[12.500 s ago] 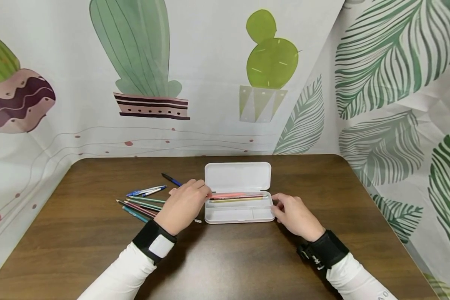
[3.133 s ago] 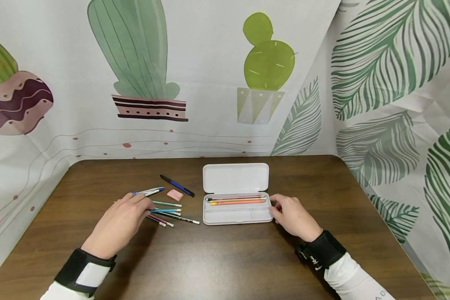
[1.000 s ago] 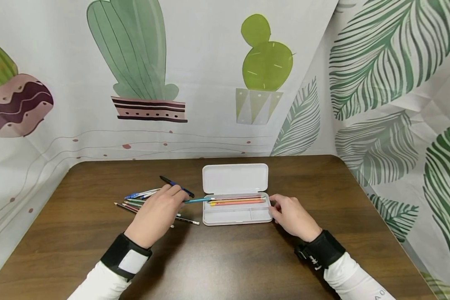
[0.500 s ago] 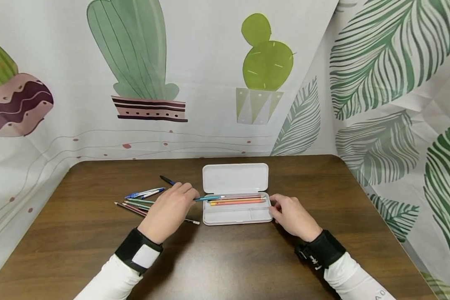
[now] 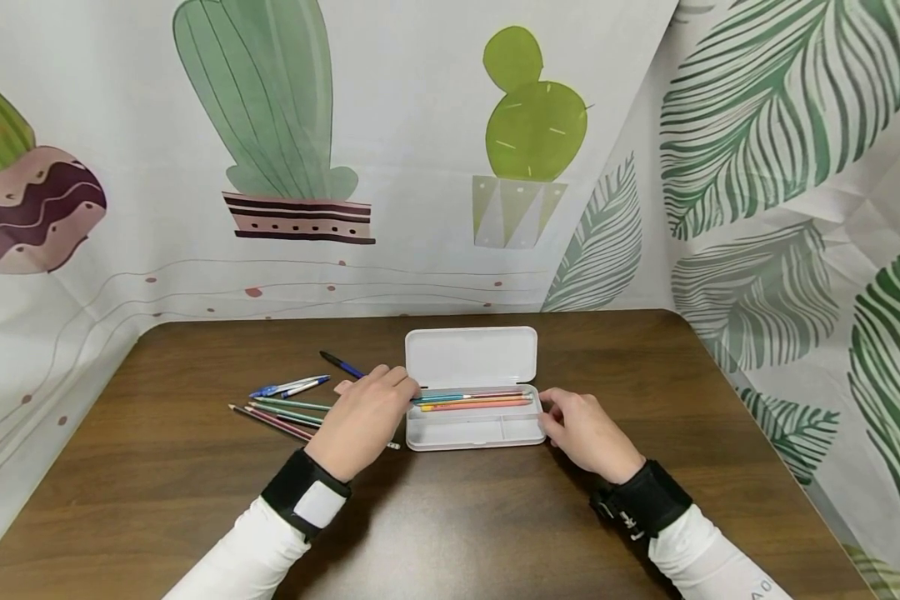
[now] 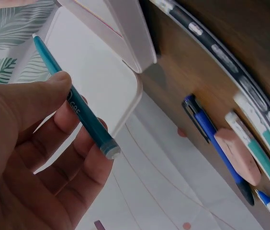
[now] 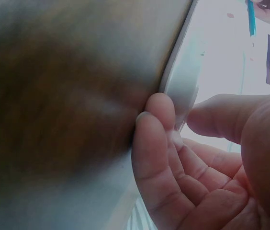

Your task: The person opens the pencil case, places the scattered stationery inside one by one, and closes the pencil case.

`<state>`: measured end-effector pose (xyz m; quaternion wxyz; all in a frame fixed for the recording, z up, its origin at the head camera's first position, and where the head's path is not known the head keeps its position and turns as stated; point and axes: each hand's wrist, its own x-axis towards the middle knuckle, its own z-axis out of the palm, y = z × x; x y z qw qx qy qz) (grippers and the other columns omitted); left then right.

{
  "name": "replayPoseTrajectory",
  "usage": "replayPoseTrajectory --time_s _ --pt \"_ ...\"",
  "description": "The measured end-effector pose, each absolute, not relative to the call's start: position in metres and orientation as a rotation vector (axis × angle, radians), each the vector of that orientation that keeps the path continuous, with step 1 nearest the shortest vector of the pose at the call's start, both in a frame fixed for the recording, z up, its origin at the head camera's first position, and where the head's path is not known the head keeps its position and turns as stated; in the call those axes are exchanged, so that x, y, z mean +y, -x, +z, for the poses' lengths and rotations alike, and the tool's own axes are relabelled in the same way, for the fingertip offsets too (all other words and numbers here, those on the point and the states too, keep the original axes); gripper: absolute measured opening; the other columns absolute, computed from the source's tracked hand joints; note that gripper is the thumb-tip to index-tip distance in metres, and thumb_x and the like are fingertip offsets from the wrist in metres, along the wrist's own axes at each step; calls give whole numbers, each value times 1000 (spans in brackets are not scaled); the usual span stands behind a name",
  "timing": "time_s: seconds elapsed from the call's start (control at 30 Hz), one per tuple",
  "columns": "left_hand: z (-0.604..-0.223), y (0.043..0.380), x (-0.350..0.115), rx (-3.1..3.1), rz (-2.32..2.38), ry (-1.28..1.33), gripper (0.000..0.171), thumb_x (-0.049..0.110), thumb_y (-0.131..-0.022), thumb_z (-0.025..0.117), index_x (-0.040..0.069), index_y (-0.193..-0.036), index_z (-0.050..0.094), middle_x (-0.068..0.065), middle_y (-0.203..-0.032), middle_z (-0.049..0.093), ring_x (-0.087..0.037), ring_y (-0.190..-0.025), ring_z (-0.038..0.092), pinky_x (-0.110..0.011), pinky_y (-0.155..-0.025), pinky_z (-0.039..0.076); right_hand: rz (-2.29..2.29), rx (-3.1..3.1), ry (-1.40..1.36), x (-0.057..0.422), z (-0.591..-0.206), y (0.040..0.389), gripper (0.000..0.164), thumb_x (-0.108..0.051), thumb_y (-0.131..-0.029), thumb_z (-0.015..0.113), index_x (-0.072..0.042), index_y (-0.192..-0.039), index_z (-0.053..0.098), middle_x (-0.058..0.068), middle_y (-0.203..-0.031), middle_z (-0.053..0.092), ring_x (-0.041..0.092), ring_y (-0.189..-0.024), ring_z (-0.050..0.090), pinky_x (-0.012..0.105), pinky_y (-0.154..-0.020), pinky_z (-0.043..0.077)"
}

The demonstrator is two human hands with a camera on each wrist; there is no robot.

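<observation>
My left hand pinches a teal pen between thumb and fingers, at the left end of the white pencil case. Its pale tip points right, over the back compartment, where several pencils lie lengthwise; the pen's near end is hidden behind the fingers in the head view. The case's lid stands raised at the back. At the case's right end, my right hand holds the edge, thumb on one side and fingers on the other. The front compartments hold nothing.
Left of the case lie several pencils, partly under my left hand, and blue-and-white pens. A blue pen with black ends and a pink eraser lie nearby. A patterned cloth hangs behind the table.
My left hand has picked the teal pen out of the pile and carried it right, over the case. Pencils in the back compartment were rearranged since the oldest frame. My right hand has stayed put.
</observation>
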<state>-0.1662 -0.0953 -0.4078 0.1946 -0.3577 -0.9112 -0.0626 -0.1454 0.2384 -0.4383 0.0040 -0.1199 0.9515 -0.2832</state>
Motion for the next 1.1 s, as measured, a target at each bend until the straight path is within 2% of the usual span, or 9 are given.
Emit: replayPoseTrajectory --time_s 0.1,0.27,0.73,1.1 --pt "-409 168 -91 -2544 -164 1021 21 -9 -88 79 7 -102 76 -3 -97 71 -20 -87 63 -30 -79 53 -890 2982 381 238 -438 145 29 -7 -101 68 6 -128 68 -1 -82 67 8 -65 56 27 -59 49" --pt "-410 170 -84 -2539 -194 1046 25 -12 -84 80 8 -99 76 -3 -94 70 -21 -86 63 -31 -81 54 -891 2989 393 239 -439 145 29 -6 -101 67 6 -127 68 -1 -83 67 8 -66 57 27 -60 50" --pt "-413 177 -68 -2543 -273 1080 17 6 -87 87 8 -98 75 -3 -94 69 -22 -87 63 -34 -80 56 -883 2999 409 240 -439 145 28 -6 -101 67 6 -126 68 0 -83 67 8 -66 56 27 -59 49" --pt "-414 180 -53 -2552 -216 1093 15 0 -89 82 8 -99 75 -2 -96 69 -21 -89 64 -32 -81 57 -873 3007 405 240 -440 146 28 -6 -101 67 6 -125 69 0 -83 67 8 -66 57 28 -60 50"
